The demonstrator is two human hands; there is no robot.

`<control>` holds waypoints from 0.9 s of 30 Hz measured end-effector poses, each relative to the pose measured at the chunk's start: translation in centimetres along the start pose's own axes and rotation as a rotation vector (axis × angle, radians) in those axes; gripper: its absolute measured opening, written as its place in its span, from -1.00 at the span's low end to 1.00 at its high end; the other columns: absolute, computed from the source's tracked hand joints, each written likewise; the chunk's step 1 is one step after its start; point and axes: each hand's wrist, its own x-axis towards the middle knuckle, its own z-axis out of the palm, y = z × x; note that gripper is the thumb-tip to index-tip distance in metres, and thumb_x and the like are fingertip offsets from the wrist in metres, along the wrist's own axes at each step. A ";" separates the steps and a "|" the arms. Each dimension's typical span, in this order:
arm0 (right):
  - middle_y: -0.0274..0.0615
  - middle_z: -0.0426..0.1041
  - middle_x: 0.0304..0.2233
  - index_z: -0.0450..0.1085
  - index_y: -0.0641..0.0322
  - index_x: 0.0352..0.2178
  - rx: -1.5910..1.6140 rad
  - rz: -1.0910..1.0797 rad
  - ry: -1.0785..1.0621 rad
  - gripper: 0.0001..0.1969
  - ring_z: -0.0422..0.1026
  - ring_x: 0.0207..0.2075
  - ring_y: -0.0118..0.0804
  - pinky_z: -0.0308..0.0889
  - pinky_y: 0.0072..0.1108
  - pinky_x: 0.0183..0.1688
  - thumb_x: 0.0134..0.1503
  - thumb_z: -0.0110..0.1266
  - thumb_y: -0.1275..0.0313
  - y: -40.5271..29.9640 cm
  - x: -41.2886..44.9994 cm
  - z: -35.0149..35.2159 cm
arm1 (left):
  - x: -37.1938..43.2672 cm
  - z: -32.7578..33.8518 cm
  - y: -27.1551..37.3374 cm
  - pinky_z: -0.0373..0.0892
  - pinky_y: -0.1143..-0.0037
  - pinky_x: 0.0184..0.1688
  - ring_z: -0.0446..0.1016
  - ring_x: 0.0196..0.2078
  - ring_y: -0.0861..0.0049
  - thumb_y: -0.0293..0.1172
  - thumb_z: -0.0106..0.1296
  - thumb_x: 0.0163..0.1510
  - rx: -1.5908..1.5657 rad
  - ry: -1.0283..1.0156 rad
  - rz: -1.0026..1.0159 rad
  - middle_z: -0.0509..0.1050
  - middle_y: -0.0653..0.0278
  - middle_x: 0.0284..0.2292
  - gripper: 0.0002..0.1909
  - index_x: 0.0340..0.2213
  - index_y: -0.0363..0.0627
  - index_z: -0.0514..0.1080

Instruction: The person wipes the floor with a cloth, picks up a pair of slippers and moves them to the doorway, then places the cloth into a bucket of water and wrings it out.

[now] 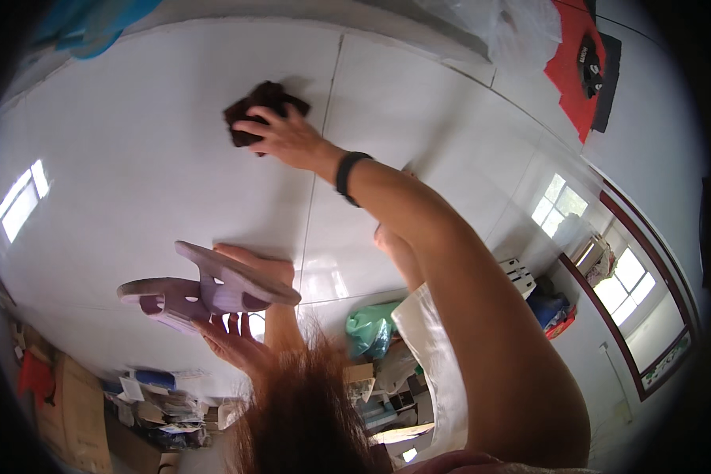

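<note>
My right hand [284,136], with a black band [351,178] on its wrist, presses a dark maroon cloth [246,118] onto the white tiled floor [166,148]. The fingers are spread over the bunched cloth. At the lower left, my left hand [237,346] holds up a pair of pale purple slippers [181,302], above the floor. One slipper [237,278] is tilted with its sole edge showing. Part of the left hand's grip is hidden behind the slippers. My bare feet [260,260] stand on the tiles; hair covers part of the lower view.
A blue plastic item [95,26] lies at the top left. Red matting [569,65] with a black sandal [591,68] is at the upper right. Cardboard [80,409], piled papers [166,409] and a green plastic bag [370,329] lie below. A dark-red framed mirror [640,290] is at the right.
</note>
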 end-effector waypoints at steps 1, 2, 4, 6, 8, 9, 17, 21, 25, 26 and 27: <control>-0.56 0.17 0.23 0.57 -0.28 -0.27 0.034 0.012 -0.036 -0.77 0.08 0.25 -0.24 0.35 -0.08 -0.06 0.00 0.17 0.37 2.0 -2.8 -0.6 | -0.4 0.4 0.1 0.46 0.35 0.00 0.43 -0.01 0.32 0.23 0.03 0.15 0.040 -0.030 0.030 0.41 0.12 0.02 -0.23 0.14 -0.15 0.27; -0.56 0.18 0.23 0.57 -0.27 -0.28 0.042 0.019 -0.071 -0.77 0.10 0.25 -0.22 0.35 -0.11 -0.05 0.00 0.17 0.37 4.4 -5.9 -1.7 | -0.6 0.6 0.4 0.45 0.35 0.00 0.43 -0.01 0.34 0.22 0.04 0.15 -0.037 -0.025 -0.012 0.41 0.13 0.01 -0.23 0.14 -0.14 0.26; -0.54 0.20 0.22 0.57 -0.25 -0.28 0.077 0.071 -0.199 -0.76 0.13 0.23 -0.19 0.36 -0.22 -0.03 -0.01 0.17 0.38 9.9 -12.3 -4.3 | -1.6 0.8 1.1 0.44 0.37 0.03 0.44 -0.02 0.37 0.19 0.04 0.16 -0.096 -0.021 -0.057 0.41 0.14 0.01 -0.24 0.16 -0.14 0.23; -0.41 0.28 0.15 0.55 -0.13 -0.23 0.017 0.102 -0.213 -0.74 0.25 0.16 -0.13 0.36 -0.38 0.02 -0.01 0.15 0.41 16.5 -18.0 -7.9 | -1.9 0.5 0.8 0.44 0.37 0.03 0.44 -0.02 0.37 0.19 0.04 0.17 -0.079 -0.028 -0.054 0.41 0.14 0.01 -0.24 0.17 -0.14 0.23; -0.22 0.35 0.00 0.43 -0.04 -0.09 0.047 0.651 -0.061 -0.58 0.34 0.00 0.00 0.36 -0.30 -0.02 -0.07 0.15 0.44 23.5 -23.9 -12.1 | -1.9 0.7 0.4 0.44 0.37 0.03 0.44 -0.02 0.37 0.19 0.03 0.17 -0.068 -0.074 -0.056 0.41 0.14 0.00 -0.24 0.17 -0.14 0.23; -0.26 0.34 0.04 0.45 -0.07 -0.10 -0.172 0.606 -0.054 -0.58 0.32 0.02 0.01 0.37 -0.29 -0.01 -0.08 0.14 0.50 25.8 -25.3 -14.7 | -1.9 0.6 0.0 0.44 0.38 0.03 0.44 -0.02 0.37 0.19 0.03 0.17 -0.060 -0.080 -0.053 0.40 0.14 0.00 -0.24 0.17 -0.15 0.22; -0.24 0.28 0.16 0.50 -0.26 -0.07 -0.306 0.528 0.077 -0.39 0.24 0.16 0.04 0.28 -0.29 0.18 -0.16 0.17 0.69 23.4 -28.5 -28.2 | -4.8 2.0 -0.3 0.49 0.37 -0.01 0.47 -0.08 0.36 0.17 0.01 0.19 -0.005 -0.190 -0.005 0.39 0.11 -0.02 -0.25 0.15 -0.22 0.22; 0.03 0.26 0.10 0.44 -0.15 0.01 0.149 0.904 0.300 -0.37 0.28 0.12 0.13 0.29 -0.27 0.17 -0.18 0.29 0.54 18.7 -32.8 -22.2 | -5.1 3.0 -0.8 0.49 0.36 -0.02 0.47 -0.10 0.33 0.16 0.02 0.19 0.054 -0.195 0.012 0.38 0.07 -0.02 -0.23 0.17 -0.24 0.20; 0.15 0.32 0.08 0.19 0.36 0.16 0.635 1.990 0.608 -0.17 0.41 0.04 0.03 0.42 -0.21 0.02 -0.16 0.35 0.31 16.5 -38.4 -9.0 | -2.4 1.3 -2.5 0.50 0.40 -0.06 0.46 -0.12 0.35 0.16 0.03 0.19 0.047 -0.234 0.058 0.37 0.09 -0.04 -0.22 0.18 -0.24 0.20; 0.07 0.37 0.03 0.25 0.29 0.11 0.887 2.140 0.652 -0.26 0.44 -0.01 0.00 0.46 -0.16 -0.07 -0.11 0.33 0.32 17.0 -38.8 -7.6 | -2.5 1.4 -2.2 0.50 0.40 -0.06 0.46 -0.12 0.35 0.16 0.03 0.18 0.046 -0.231 0.057 0.37 0.10 -0.04 -0.22 0.18 -0.24 0.20; -0.01 0.43 -0.01 0.30 0.21 0.07 1.164 2.274 0.677 -0.36 0.48 -0.06 -0.02 0.50 -0.11 -0.16 -0.07 0.32 0.32 17.2 -37.6 -6.7 | -2.3 1.2 -1.8 0.51 0.40 -0.06 0.46 -0.12 0.35 0.16 0.03 0.18 0.051 -0.217 0.065 0.37 0.10 -0.04 -0.22 0.18 -0.24 0.20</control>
